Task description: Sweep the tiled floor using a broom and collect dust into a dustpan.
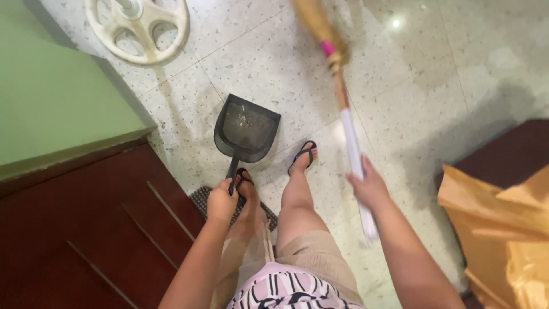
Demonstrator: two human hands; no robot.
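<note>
Dustpan (pixel 246 129), dark plastic with some dust in it, sits flat on the speckled terrazzo floor (pixel 434 86) mid-frame, left hand (pixel 222 200) wrapped around its handle. Right hand (pixel 369 187) grips a blurry straw broom (pixel 337 74) by its white handle. Cream fan base (pixel 137 26) upper left, green cabinet (pixel 51 97) beside it, crinkly orange bag (pixel 503 229) lower right.
</note>
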